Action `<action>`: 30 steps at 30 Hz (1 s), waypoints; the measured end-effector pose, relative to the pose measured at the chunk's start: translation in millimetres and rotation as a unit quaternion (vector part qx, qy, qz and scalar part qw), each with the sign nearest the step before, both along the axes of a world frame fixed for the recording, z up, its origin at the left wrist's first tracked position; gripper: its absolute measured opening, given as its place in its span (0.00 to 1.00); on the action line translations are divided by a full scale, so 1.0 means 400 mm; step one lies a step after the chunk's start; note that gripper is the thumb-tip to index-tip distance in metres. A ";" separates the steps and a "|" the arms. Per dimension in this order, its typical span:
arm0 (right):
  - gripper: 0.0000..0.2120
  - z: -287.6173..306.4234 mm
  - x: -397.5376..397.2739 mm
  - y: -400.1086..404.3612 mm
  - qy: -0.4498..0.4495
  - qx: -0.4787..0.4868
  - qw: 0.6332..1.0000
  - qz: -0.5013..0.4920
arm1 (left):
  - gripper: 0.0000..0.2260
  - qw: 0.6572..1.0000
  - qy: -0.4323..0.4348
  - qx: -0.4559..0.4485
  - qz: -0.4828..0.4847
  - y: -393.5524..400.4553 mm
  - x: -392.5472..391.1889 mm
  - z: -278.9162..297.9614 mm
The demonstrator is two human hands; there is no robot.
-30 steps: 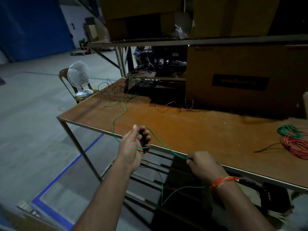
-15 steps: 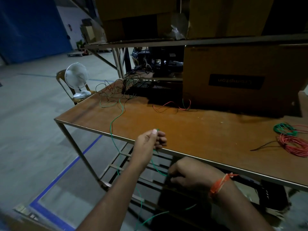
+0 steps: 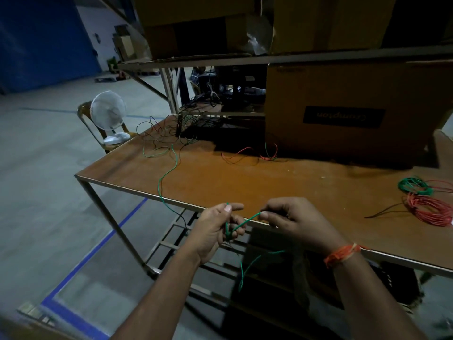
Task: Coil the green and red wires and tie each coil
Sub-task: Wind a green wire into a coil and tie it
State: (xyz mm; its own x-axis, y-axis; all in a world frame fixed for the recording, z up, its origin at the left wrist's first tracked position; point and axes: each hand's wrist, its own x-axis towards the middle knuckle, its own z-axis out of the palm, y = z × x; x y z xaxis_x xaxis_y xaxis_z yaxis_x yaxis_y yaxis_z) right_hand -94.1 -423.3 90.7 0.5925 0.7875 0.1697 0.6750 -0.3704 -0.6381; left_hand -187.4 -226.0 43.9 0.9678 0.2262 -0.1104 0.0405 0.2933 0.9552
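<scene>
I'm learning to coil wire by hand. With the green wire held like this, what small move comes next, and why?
Probably the right hand should lay its pinched stretch of the green wire around the left hand, adding a loop. The left hand holds only a small start, and much wire trails over the table edge.

Loose green wire [image 3: 169, 171] trails off the table; coiled green [image 3: 413, 186] and red [image 3: 430, 208] bundles seemingly touch.

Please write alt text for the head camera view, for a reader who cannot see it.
Both hands, left and right, pinch a green wire at the near edge of a brown table. Green and red coils lie at right.
</scene>
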 end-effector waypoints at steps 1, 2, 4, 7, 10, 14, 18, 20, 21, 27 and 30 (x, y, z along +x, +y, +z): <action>0.07 -0.003 0.001 0.002 0.000 -0.010 1.000 0.004 | 0.13 0.999 0.004 0.033 0.020 0.002 -0.001 -0.001; 0.07 -0.012 0.003 0.007 0.004 -0.016 1.000 0.002 | 0.14 0.997 0.010 0.075 0.033 0.002 0.001 -0.001; 0.07 -0.030 0.001 0.019 0.035 0.009 0.999 -0.017 | 0.16 0.987 0.020 0.158 0.028 -0.005 0.002 0.006; 0.09 -0.055 -0.001 0.031 0.104 0.084 0.991 -0.032 | 0.19 0.974 0.024 0.225 0.009 -0.019 -0.001 0.021; 0.13 -0.072 0.011 0.025 0.169 0.127 0.977 -0.003 | 0.21 0.978 0.045 0.200 -0.032 -0.017 -0.009 0.028; 0.19 -0.095 0.018 0.018 0.217 0.122 0.967 0.058 | 0.21 0.987 0.062 0.021 -0.146 -0.010 -0.018 0.034; 0.07 -0.118 0.009 0.041 0.213 0.109 0.967 0.090 | 0.18 0.969 0.054 -0.074 -0.229 -0.007 -0.023 0.037; 0.11 -0.121 0.007 0.050 0.241 0.128 0.961 0.054 | 0.17 0.972 0.020 -0.105 -0.211 -0.006 -0.022 0.033; 0.13 -0.124 0.010 0.052 0.292 0.153 0.944 0.027 | 0.17 0.977 0.000 -0.109 -0.184 -0.006 -0.022 0.028; 0.17 -0.147 0.023 0.066 0.381 0.156 0.911 -0.031 | 0.21 0.988 -0.020 -0.053 -0.141 -0.007 -0.030 0.018; 0.12 -0.151 0.019 0.074 0.333 0.110 0.937 -0.012 | 0.24 0.987 0.054 -0.073 -0.136 -0.001 -0.027 0.023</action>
State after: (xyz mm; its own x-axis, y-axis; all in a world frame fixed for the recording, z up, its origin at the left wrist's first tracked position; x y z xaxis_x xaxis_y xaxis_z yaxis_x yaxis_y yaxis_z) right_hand -86.3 -393.6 30.4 0.6424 0.7614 -0.0868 0.0938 -0.1906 -0.9772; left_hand -198.4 -226.6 53.1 0.9714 -0.0656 -0.2281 0.2353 0.3911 0.8898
